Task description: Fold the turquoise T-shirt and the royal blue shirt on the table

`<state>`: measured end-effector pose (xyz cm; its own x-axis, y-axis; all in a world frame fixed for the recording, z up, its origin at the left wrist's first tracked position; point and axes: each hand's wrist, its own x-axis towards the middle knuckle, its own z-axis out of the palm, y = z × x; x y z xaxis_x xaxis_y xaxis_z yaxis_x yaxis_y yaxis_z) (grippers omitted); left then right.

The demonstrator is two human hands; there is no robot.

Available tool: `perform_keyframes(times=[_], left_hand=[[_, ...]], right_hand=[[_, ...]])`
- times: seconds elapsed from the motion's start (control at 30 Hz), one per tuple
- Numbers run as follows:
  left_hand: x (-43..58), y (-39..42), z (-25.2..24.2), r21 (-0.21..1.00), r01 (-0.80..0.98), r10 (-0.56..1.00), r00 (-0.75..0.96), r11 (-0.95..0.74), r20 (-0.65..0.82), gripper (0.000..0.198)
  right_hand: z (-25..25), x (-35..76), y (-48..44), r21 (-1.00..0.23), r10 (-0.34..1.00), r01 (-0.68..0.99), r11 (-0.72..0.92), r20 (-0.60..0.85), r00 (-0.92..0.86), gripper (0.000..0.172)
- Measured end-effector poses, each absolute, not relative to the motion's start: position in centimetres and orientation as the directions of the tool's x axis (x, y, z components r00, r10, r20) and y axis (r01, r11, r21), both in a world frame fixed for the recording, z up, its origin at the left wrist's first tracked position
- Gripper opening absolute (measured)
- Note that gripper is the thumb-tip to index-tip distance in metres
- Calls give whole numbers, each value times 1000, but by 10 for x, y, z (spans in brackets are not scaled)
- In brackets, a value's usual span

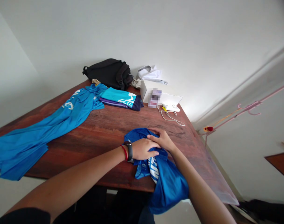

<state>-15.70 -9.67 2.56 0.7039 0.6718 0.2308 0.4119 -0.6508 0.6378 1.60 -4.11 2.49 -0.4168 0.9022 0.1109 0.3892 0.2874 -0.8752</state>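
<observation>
A royal-blue shirt (169, 183) with white lettering lies bunched at the table's front edge, and its lower part hangs over that edge. My left hand (143, 149) rests on the bunched cloth with its fingers stretched to the right and its thumb apart. Over the far part of the shirt lies my right hand (164, 140), fingers extended to the left and touching or nearly touching the left fingers. Both palms are hidden against the cloth. A second blue shirt (60, 119) stretches loosely across the table's left side and over its front edge.
Folded clothes (119, 97) are stacked toward the back of the wooden table (104, 124). Behind them sits a black backpack (106, 73). A white box (145, 90), a white cable (172, 118) and a white bag (150, 73) stand at back right. A pink rack (237, 115) is beside the table.
</observation>
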Motion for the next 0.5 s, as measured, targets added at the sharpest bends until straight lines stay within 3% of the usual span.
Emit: perform_keyframes(times=[0.23, 0.37, 0.5], left_hand=[[-156, -100, 27, 439, 443, 592, 747, -782, 301, 24], [-162, -95, 34, 407, 445, 593, 699, -798, 399, 22], [-170, -89, 44, 413, 535, 673, 528, -737, 517, 24]], right_hand=[[14, 18, -36, -821, 919, 452, 349, 207, -334, 22], [14, 21, -32, -823, 918, 426, 376, 269, -291, 23], [18, 24, -31, -872, 940, 361, 331, 274, -202, 28]])
